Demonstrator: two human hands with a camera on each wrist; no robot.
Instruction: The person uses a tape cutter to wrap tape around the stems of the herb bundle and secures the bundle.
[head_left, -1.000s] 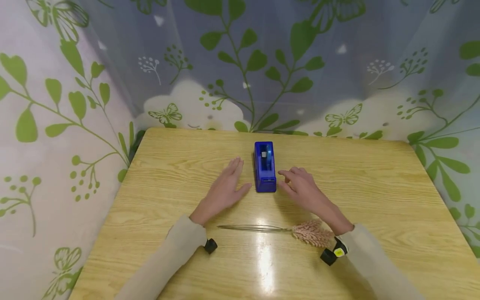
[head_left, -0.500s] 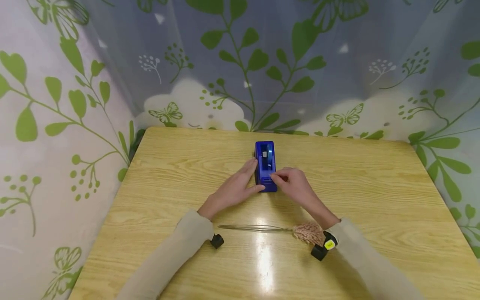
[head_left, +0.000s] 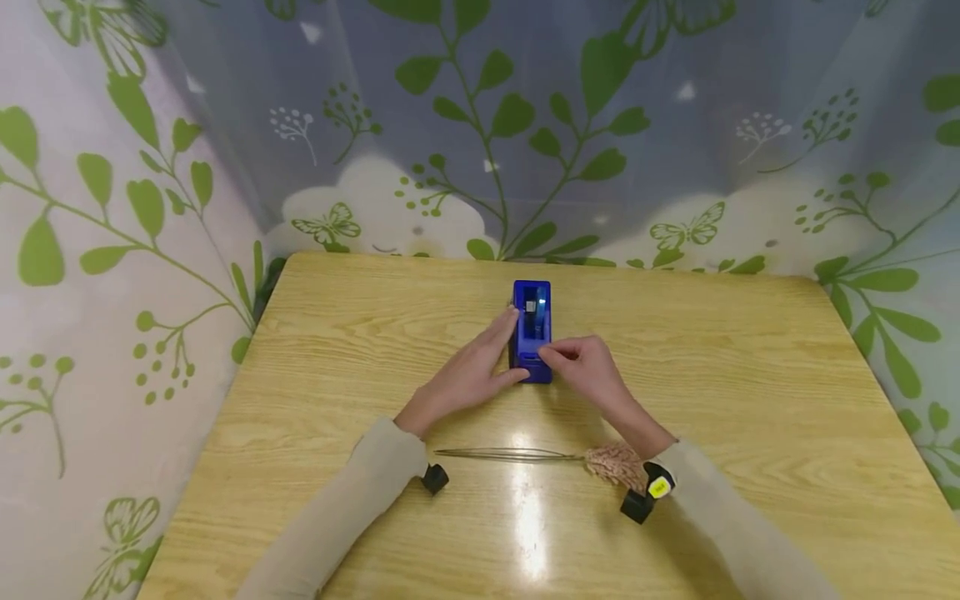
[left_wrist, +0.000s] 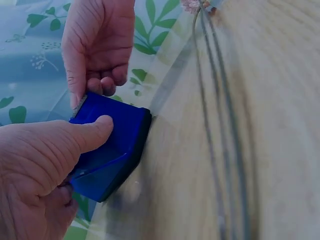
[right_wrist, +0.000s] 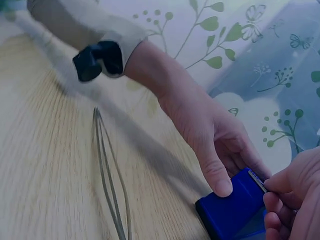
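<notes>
A blue tape dispenser (head_left: 536, 372) stands on the table, its serrated cutter end toward me. My left hand (head_left: 468, 373) holds it from the left, with the thumb (left_wrist: 97, 134) across the front face and the fingers along the side. At the cutter, my right hand (head_left: 591, 371) pinches thumb and forefinger together on the tape end. The tape itself is clear and mostly covered by the fingertips. In the right wrist view the pinch sits right against the metal teeth (right_wrist: 257, 180) of the dispenser.
Nearer to me lies a dried flower stem with a pink fluffy head (head_left: 613, 464) and thin stalks (head_left: 510, 455). The right wrist passes over the head's edge. A leaf-patterned curtain (head_left: 480, 150) hangs along the far and left edges of the wooden table (head_left: 360, 308).
Both hands have come inward to the dispenser. The left hand now holds its side and front, while the right thumb and forefinger have closed on the tape end at the cutter.
</notes>
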